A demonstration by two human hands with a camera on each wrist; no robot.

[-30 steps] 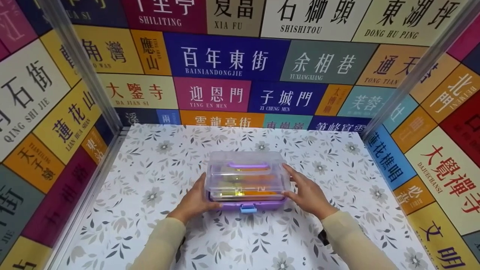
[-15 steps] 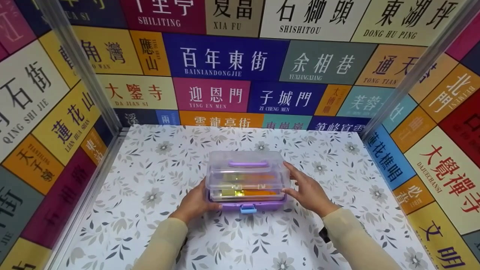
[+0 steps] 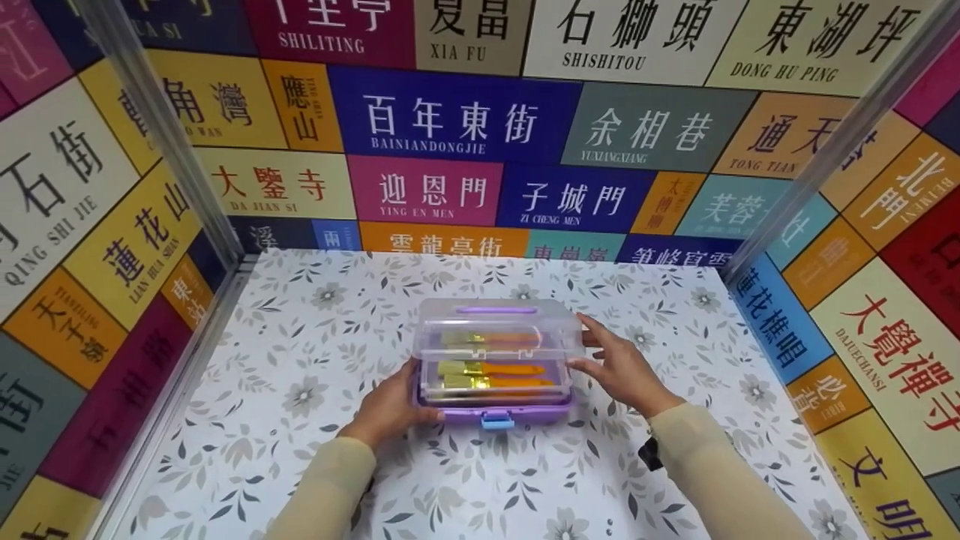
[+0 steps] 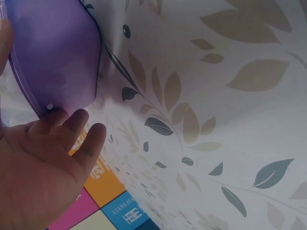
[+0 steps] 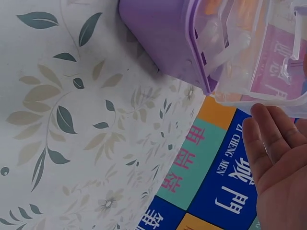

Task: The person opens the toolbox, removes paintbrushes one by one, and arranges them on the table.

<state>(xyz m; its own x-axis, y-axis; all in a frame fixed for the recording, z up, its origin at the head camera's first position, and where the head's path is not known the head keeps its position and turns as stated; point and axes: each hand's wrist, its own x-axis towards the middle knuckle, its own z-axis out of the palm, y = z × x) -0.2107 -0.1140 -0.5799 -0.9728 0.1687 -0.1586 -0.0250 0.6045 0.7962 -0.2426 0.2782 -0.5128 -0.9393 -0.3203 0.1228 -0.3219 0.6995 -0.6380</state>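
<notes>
A purple plastic storage box [image 3: 536, 414] with a blue latch [image 3: 496, 421] sits on the patterned tabletop. Its clear lid [image 3: 442, 311] is partly raised, tilting backward. Inside, a clear tray bears paintbrushes with orange handles [image 3: 517, 370] and pale bristles. My left hand [image 3: 386, 409] grips the box's left end, thumb on the front rim; the left wrist view shows its fingers against the purple wall [image 4: 57, 57]. My right hand [image 3: 626, 371] holds the lid's right edge between thumb and fingers. In the right wrist view, clear hinged arms [image 5: 230, 50] show under the lid.
White tabletop [image 3: 300, 465] printed with grey flowers and leaves surrounds the box. Panels of colourful signs [image 3: 457, 112] wall in the back and both sides, with metal posts [image 3: 176, 135] at the corners. A dark band [image 3: 651, 454] circles the right wrist.
The lid has tilted further up and back, with my right hand rising along with it. The brushes now show more plainly. My left hand stays at the box's left end.
</notes>
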